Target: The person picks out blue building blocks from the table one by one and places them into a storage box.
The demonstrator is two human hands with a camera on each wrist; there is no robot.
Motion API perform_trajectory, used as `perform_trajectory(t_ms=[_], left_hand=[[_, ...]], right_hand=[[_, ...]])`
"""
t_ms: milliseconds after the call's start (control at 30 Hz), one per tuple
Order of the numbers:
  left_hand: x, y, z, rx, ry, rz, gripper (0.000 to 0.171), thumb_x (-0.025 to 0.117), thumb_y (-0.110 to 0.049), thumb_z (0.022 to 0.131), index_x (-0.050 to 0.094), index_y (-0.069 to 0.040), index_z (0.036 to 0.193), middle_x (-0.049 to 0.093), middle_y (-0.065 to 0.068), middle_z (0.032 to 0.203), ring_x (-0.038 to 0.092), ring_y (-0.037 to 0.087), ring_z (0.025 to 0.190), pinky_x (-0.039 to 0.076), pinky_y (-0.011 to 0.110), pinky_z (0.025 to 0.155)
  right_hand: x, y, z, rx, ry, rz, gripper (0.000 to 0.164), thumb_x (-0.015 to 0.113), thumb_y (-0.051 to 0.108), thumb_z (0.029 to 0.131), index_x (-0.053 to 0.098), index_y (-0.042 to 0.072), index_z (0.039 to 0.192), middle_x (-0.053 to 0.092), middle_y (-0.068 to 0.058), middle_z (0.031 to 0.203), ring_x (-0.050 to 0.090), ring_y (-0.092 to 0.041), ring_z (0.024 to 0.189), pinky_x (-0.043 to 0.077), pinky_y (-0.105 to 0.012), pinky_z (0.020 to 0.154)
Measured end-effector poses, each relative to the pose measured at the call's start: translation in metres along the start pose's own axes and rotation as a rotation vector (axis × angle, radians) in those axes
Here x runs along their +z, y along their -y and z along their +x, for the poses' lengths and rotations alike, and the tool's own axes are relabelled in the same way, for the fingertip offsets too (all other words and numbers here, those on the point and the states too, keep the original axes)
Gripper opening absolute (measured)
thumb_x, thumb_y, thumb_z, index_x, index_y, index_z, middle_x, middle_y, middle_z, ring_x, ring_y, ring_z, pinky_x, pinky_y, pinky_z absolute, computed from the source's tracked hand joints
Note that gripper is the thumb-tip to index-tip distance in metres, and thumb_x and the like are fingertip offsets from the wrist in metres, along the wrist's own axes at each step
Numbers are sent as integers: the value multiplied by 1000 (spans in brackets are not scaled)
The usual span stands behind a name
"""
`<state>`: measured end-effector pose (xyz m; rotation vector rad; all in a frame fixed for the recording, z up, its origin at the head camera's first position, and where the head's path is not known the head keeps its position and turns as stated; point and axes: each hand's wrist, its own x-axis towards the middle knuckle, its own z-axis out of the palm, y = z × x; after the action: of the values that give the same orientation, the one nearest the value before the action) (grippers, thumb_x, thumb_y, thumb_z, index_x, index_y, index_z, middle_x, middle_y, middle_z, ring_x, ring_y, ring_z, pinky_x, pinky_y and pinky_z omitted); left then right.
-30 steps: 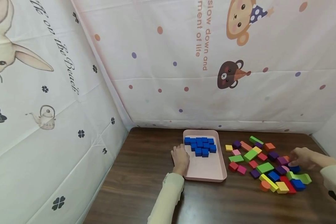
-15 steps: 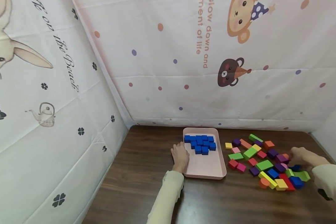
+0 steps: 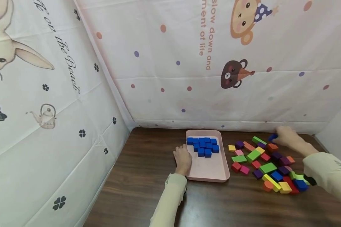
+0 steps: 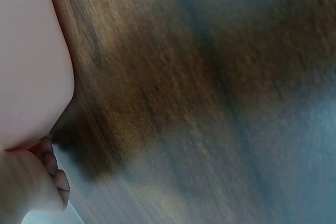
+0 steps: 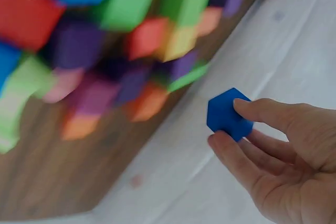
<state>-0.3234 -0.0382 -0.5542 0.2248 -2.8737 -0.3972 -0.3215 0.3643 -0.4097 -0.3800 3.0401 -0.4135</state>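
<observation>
In the head view my right hand (image 3: 288,137) is over the far side of the block pile, with a blue cube (image 5: 230,114) pinched between thumb and fingers. The right wrist view shows the cube's corner-on outline, raised above the blurred blocks. My left hand (image 3: 183,160) holds the left rim of a pink tray (image 3: 208,170). Its curled fingers (image 4: 50,163) show against the tray's outer wall in the left wrist view. Several blue cubes (image 3: 202,145) sit packed together at the tray's far end.
Right of the tray lies a loose spread of coloured blocks, among them a green block (image 3: 268,168), a yellow block (image 3: 285,187), a purple block (image 3: 258,173) and blue blocks (image 3: 301,185). A printed cloth (image 3: 159,104) hangs behind the wooden table (image 3: 142,164).
My right hand has lifted the blue cube from the right side of the pile and carried it toward the table's far edge and leftward. My left hand and the tray stay put.
</observation>
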Motion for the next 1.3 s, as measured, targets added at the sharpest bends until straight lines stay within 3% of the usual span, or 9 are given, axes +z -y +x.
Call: perform_trajectory(t_ms=[200, 300, 500, 667, 900, 1300], left_hand=[[-2, 2, 1, -2, 15, -13, 32, 74, -20, 92, 67, -10, 122, 74, 8, 109, 60, 24, 102, 47, 39, 89], [-4, 2, 1, -3, 12, -15, 31, 74, -20, 92, 67, -10, 121, 74, 8, 109, 60, 24, 102, 47, 38, 89], [-4, -2, 0, 14, -7, 1, 31, 73, -21, 93, 68, -11, 121, 75, 7, 109, 61, 24, 102, 47, 38, 89], [-2, -2, -1, 7, 13, -10, 29, 73, -20, 93, 68, -10, 120, 74, 8, 108, 60, 24, 100, 47, 38, 88], [-1, 0, -1, -8, 4, -12, 27, 72, -20, 93, 68, -10, 118, 74, 8, 107, 59, 24, 100, 46, 38, 88], [-1, 1, 1, 5, -13, 4, 26, 72, -20, 93, 68, -10, 116, 74, 7, 105, 61, 24, 100, 46, 38, 86]], right_hand=[[13, 77, 24, -181, -87, -25, 32, 77, -1, 82, 66, -17, 108, 71, -31, 95, 70, -44, 84, 57, -58, 75], [29, 105, 32, -275, -90, -9, 32, 78, -2, 82, 68, -14, 110, 71, -31, 99, 72, -44, 87, 58, -56, 76], [64, 134, 40, -467, -11, 2, 28, 84, -1, 77, 74, -5, 103, 70, -17, 95, 69, -29, 85, 61, -43, 74], [83, 149, 47, -466, 96, 5, 28, 83, 1, 81, 73, -4, 106, 70, -19, 101, 68, -28, 90, 61, -43, 79], [99, 162, 60, -394, 146, -15, 30, 81, 0, 82, 71, -6, 110, 72, -23, 110, 72, -36, 101, 59, -49, 86], [116, 179, 67, -358, 81, -183, 29, 86, 11, 80, 74, 3, 105, 70, -17, 103, 67, -27, 92, 60, -51, 81]])
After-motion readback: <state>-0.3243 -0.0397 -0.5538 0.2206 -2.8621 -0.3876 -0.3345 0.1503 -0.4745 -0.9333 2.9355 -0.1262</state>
